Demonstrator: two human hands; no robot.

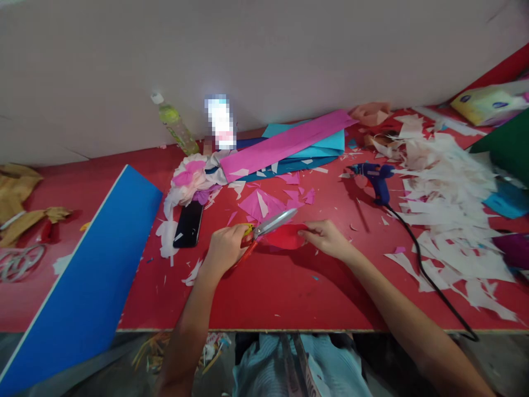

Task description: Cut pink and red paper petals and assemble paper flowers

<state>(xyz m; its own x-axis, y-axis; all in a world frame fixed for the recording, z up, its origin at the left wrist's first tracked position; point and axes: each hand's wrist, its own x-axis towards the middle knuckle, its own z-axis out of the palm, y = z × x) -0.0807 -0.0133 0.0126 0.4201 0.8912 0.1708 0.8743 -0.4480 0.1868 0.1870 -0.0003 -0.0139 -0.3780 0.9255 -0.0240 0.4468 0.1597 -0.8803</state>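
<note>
My left hand [225, 248] is closed round the handles of a pair of scissors [275, 221], whose silver blades point up and to the right. Between the blades and my right hand lies a red piece of paper [287, 237]. My right hand [326, 237] pinches the right end of this red piece between thumb and fingers. Just beyond the blades, pink paper scraps [260, 203] are spread on the red table [264, 300].
A blue board [95, 264] leans at the left, near a black phone [189, 224]. Behind are a bottle [177, 127], a lit screen and a pink strip [285, 144]. A blue glue gun [377, 179] with a cord and white paper scraps [446, 182] lie right.
</note>
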